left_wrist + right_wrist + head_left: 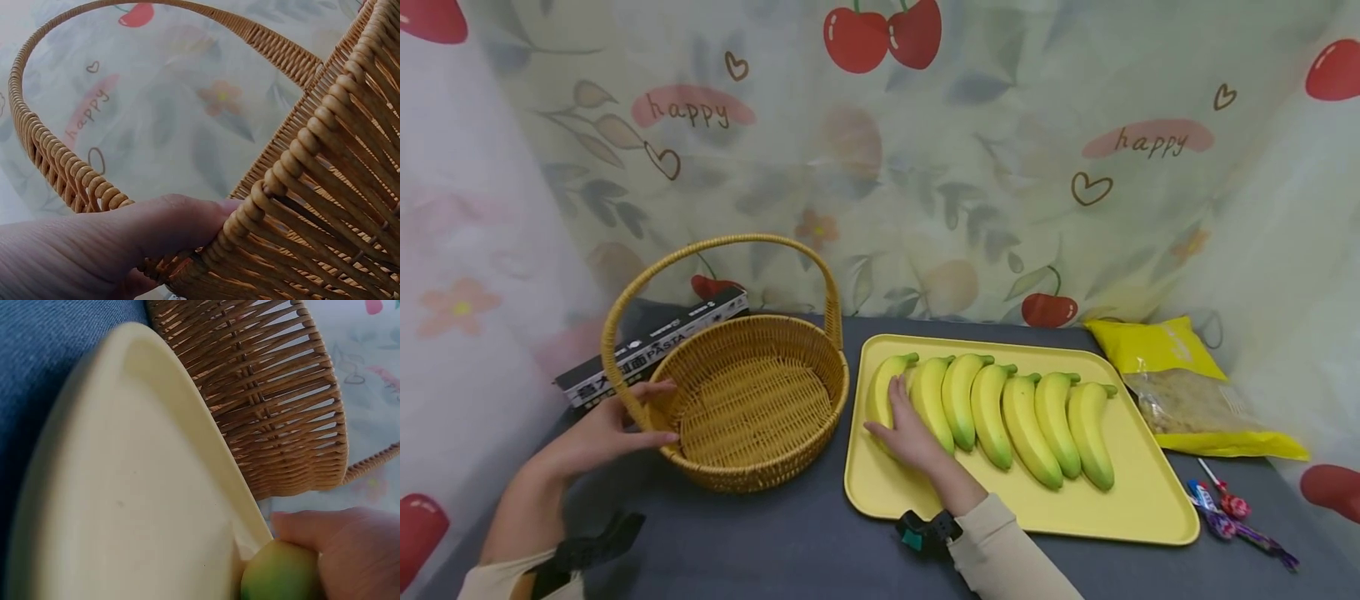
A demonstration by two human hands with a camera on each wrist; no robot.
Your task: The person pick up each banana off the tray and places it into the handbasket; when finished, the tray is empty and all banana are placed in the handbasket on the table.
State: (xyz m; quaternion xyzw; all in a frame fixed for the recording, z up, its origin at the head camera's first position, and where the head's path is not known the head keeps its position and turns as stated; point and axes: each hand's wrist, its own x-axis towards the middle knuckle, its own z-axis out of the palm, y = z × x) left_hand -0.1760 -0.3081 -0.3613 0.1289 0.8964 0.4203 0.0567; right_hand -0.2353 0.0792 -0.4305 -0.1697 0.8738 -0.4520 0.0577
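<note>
From the head view you see the whole layout: the round woven wicker basket with a hoop handle [752, 400] sits left of centre on the dark grey surface [775, 542], and the yellow rectangular tray [1142, 492] lies just beside it to the right, carrying a row of seven yellow-green bananas. Your left hand [613, 429] grips the basket's near-left rim, thumb over the edge; the left wrist view shows that thumb [169, 222] pressed against the weave, which the head view only hints at. Your right hand [910, 429] lies over the leftmost banana [880, 387], at the left end of the tray, fingers curled around it. The right wrist view shows the banana's green tip [278, 572] under the fingers, with the tray's corner close to the basket wall. Both forearms reach in from the bottom of the frame.
</note>
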